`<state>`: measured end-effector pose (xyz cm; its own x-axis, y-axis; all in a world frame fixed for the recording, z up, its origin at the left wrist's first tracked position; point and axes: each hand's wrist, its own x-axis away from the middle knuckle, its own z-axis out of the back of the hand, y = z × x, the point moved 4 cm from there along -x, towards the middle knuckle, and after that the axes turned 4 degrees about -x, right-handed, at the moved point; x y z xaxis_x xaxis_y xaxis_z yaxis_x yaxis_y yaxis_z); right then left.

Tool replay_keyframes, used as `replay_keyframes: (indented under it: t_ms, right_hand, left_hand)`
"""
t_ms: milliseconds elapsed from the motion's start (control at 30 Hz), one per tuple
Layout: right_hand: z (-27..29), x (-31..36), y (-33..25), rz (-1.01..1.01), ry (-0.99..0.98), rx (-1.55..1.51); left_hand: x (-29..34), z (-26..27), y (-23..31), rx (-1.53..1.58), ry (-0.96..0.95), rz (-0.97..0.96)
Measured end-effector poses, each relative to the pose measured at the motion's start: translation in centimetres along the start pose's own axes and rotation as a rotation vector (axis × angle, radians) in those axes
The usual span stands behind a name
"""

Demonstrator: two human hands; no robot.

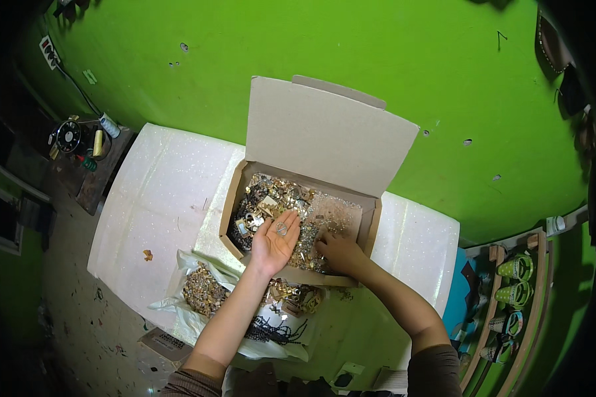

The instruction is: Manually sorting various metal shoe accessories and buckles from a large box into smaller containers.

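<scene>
My left hand point(276, 249) is held palm up over the cardboard box point(228, 231), fingers stretched out. On it lies a small pale ring-shaped piece point(282, 229), too small to make out fully. My right hand point(338, 251) reaches down into the right part of the box, fingers bent together among small beads point(304, 241); what they pinch, if anything, is hidden. Gold and silver trinkets point(278, 192) fill the left side of the box. A clear bag of tiny beads point(338, 212) lies at its right. The lid point(331, 132) stands up behind.
On the white glittery table point(159, 192), a plastic bag point(185, 311) with beads, gold trinkets and black strands point(278, 329) sits in front of the box. A small brown piece point(148, 255) lies at left. Shoes hang on a wooden rack point(530, 298) at right. A green wall rises behind.
</scene>
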<state>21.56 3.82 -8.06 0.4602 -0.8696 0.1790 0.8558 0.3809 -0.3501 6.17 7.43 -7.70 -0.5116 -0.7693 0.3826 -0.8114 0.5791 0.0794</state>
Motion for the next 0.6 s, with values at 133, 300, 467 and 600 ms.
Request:
replay_keyframes:
  t_ms: [133,300,467,600]
  right_hand:
    - [-0.4,0.4,0.2,0.036,0.023,0.053]
    - [1.4,-0.4,0.0,-0.053,-0.109,-0.101]
    - [4.1,-1.9,-0.3,0.0,0.102,-0.522]
    - [8.7,-4.0,-4.9,-0.131,-0.033,-0.874]
  left_hand:
    - [0.1,0.2,0.0,-0.029,0.01,-0.003]
    - [0.2,0.4,0.1,-0.022,0.026,-0.001]
    - [-0.3,0.5,-0.6,-0.055,0.038,0.038]
    - [-0.3,1.7,0.1,-0.088,-0.134,0.064]
